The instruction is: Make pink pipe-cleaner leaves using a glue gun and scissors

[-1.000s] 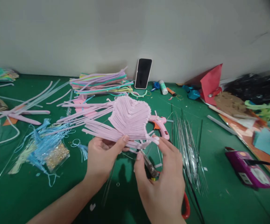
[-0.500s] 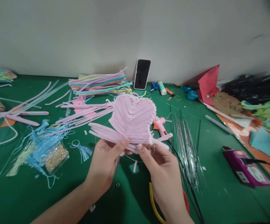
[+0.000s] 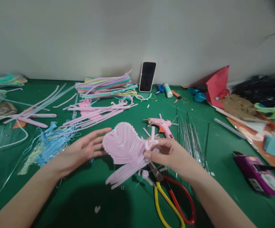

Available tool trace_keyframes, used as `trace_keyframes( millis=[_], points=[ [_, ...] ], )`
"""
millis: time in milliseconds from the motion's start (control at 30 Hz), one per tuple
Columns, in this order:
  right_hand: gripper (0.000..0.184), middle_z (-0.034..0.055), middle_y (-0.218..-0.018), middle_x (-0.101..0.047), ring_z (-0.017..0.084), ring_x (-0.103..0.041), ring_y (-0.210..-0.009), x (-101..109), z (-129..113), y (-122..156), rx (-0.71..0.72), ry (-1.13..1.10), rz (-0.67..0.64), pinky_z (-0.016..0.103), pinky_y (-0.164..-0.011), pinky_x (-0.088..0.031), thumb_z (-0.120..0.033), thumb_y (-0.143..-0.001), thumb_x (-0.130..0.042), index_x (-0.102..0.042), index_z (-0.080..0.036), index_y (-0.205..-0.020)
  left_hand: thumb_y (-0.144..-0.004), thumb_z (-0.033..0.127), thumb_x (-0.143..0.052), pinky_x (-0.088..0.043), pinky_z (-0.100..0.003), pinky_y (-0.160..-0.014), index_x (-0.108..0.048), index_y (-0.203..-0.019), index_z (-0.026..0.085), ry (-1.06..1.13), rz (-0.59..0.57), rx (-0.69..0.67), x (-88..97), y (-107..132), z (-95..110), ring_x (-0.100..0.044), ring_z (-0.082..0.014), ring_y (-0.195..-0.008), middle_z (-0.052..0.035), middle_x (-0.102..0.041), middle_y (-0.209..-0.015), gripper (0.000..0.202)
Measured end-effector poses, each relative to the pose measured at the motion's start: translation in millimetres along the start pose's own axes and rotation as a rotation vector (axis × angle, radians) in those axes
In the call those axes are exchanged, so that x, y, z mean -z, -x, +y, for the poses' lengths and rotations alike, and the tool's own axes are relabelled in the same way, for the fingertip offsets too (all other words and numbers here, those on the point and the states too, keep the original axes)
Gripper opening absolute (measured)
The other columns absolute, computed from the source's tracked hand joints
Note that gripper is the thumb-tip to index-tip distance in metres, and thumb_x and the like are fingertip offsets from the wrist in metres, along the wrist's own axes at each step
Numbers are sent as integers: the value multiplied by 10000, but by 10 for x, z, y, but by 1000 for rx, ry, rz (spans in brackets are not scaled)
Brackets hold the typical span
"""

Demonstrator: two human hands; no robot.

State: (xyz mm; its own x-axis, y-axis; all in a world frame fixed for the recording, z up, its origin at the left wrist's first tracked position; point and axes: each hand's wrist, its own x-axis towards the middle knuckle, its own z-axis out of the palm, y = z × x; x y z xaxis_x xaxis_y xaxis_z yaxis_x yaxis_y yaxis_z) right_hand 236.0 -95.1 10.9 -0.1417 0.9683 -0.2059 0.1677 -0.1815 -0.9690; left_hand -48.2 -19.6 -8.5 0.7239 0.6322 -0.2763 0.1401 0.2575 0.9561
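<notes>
A pale pink heart made of pipe cleaners [image 3: 123, 142] is held up over the middle of the table, tilted, with loose strips trailing from its lower side. My right hand [image 3: 166, 153] pinches it at its right end, where short ends stick out. Beside its left edge, my left hand [image 3: 87, 147] is open with fingers stretched out; whether the fingertips touch the edge I cannot tell. Scissors [image 3: 160, 183] with one yellow and one red handle lie below my right hand, blades partly hidden. Behind it rests a pink glue gun [image 3: 162, 125].
Pink pipe cleaners [image 3: 99, 115] and a multicoloured bundle [image 3: 106, 85] lie behind. A phone [image 3: 147, 77] leans on the wall. Blue tassels [image 3: 50, 145] are at left, thin wires [image 3: 192, 136] at right. A purple power box [image 3: 258, 174] with a cable sits far right.
My left hand has let go of the pipe-cleaner heart and opened at its left side. The heart has turned and dropped lower, uncovering the glue gun and scissors.
</notes>
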Motion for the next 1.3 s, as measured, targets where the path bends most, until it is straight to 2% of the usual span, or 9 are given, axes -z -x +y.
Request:
trace_keyframes(
  millis=[67,167,300,500,733,933,1033,1167,1300],
  points=[
    [120,0,-802,-608,150,-572,-793,2,25,-71,40,129,-60,286,-776,-430,-296,-754,-686,-662,-206,-678,-741,473,-702,-380,-364,-1016,-429,-1377,326,-255,36,-32,-26,-276,186,-410,-286,-1310,-59,-403,-1480,707],
    [76,18,-872,-617,172,-590,-860,-11,71,-162,56,263,-81,314,-837,-422,-268,-740,-693,-683,-209,-694,-661,402,-774,-406,-302,-926,-644,-1143,255,-592,-162,-25,-136,-676,403,-565,-244,-1096,-37,-643,-1190,520],
    [58,30,-913,-608,180,-593,-881,-33,138,-211,22,332,-36,337,-856,-414,-254,-735,-696,-699,-207,-700,-649,379,-761,-406,-229,-693,-719,-831,163,-626,-361,10,-271,-955,431,-591,-172,-786,-2,-681,-798,286],
    [69,37,-921,-599,197,-571,-911,-86,191,-189,47,373,61,366,-853,-416,-266,-746,-704,-701,-217,-697,-638,440,-758,-328,-205,-532,-733,-714,144,-475,-251,153,-349,-956,292,-506,-120,-617,7,-631,-640,307],
    [147,57,-939,-610,265,-540,-989,-72,147,-169,107,630,163,454,-865,-418,-319,-724,-751,-665,-224,-650,-662,381,-742,-387,-212,-596,-762,-757,156,-360,-256,175,-364,-979,268,-561,-144,-679,-26,-699,-723,245],
    [396,52,-1133,-643,252,-549,-1101,-25,-17,-112,187,569,145,433,-943,-425,-304,-744,-734,-621,-265,-1122,-671,320,-732,-418,-231,-635,-767,-777,152,-324,-254,165,-379,-975,283,-599,-165,-716,-48,-726,-767,202],
    [303,21,-1051,-689,203,-612,-1002,-28,-45,-105,204,473,152,373,-893,-460,-259,-812,-657,-622,-279,-1112,-670,318,-735,-428,-241,-653,-768,-793,153,-273,-263,157,-370,-979,269,-601,-163,-711,-52,-729,-774,208],
    [362,-2,-854,-716,172,-642,-771,-47,-9,-143,104,417,179,343,-754,-497,-195,-765,-666,-597,-243,-1117,-650,368,-756,-422,-251,-632,-767,-785,146,-282,-248,167,-366,-976,255,-597,-171,-697,-66,-726,-764,260],
    [274,-5,-770,-714,167,-643,-719,-75,13,-175,75,322,152,336,-725,-502,-183,-747,-657,-608,-230,-1013,-645,403,-761,-392,-243,-585,-769,-763,141,-307,-235,169,-375,-960,276,-560,-158,-660,-61,-712,-725,288]
  ],
)
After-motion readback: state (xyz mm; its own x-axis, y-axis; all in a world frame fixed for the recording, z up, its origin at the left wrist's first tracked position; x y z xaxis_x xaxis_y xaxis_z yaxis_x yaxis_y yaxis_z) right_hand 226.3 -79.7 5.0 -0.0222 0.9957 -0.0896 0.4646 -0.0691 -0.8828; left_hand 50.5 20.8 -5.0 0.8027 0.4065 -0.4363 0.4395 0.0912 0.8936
